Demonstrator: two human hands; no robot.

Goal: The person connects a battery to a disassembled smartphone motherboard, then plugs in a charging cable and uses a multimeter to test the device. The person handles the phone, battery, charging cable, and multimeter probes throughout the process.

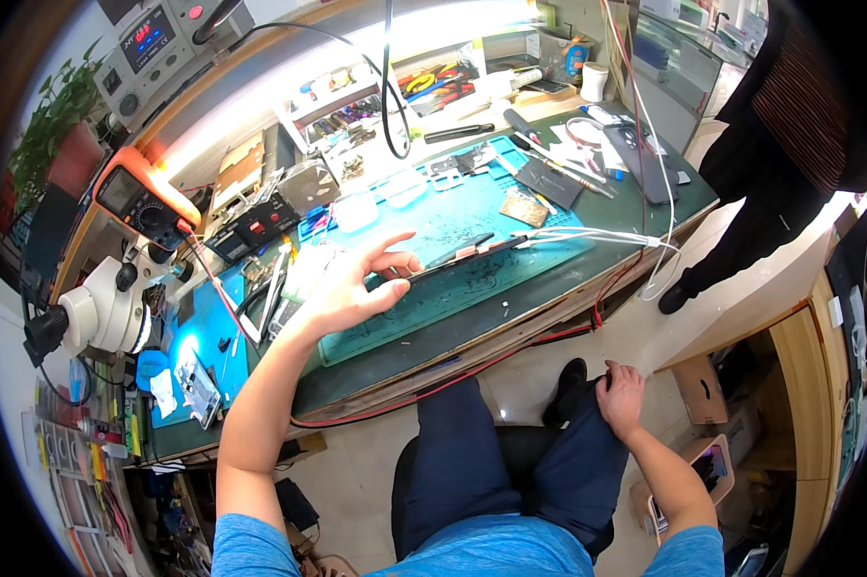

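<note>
My left hand (364, 285) reaches over the green-blue work mat (472, 291). Its thumb and fingers are closed on the near-left end of a thin dark phone (477, 252), which is tilted and seen almost edge-on. White cables (597, 234) run from the bench's right side to the phone's far end; the joint itself is too small to make out. My right hand (621, 396) rests on my right knee, away from the bench, fingers laid out and holding nothing. Beyond the phone lie a worn metallic plate (524, 210) and a dark flat panel (549, 183).
An orange multimeter (145, 200) and a white microscope (107, 308) stand at the left, near an opened phone (198, 389). A power supply (150, 48) is at the back left. Red and black leads (443, 382) hang along the front edge. A person (775, 144) stands at the right.
</note>
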